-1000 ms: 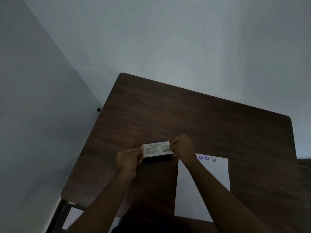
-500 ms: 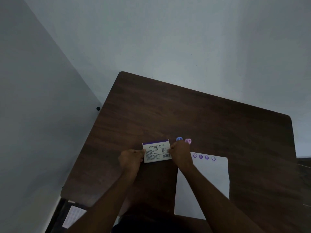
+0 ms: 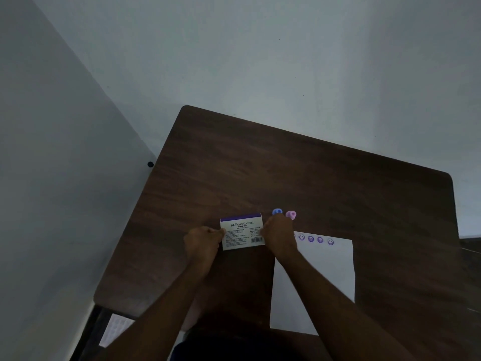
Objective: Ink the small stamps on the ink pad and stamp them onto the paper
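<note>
Now both hands pinch the ink pad (image 3: 242, 231) on the table (image 3: 338, 183): left hand (image 3: 204, 242) at its left edge, right hand (image 3: 278, 234) at its right edge. Beside the ink pad's right lie the blue stamp (image 3: 277, 211), the pink stamp (image 3: 291, 214) and the paper (image 3: 325, 277).

table (image 3: 299, 178): dark brown, streaked with wood grain
ink pad (image 3: 242, 231): white label printed in dark text, purple band on top
stamps: one blue (image 3: 277, 211), one pink (image 3: 291, 214)
paper (image 3: 320, 282): white, marked with purple smiley prints (image 3: 315, 239)
wall (image 3: 260, 61): pale grey
</note>
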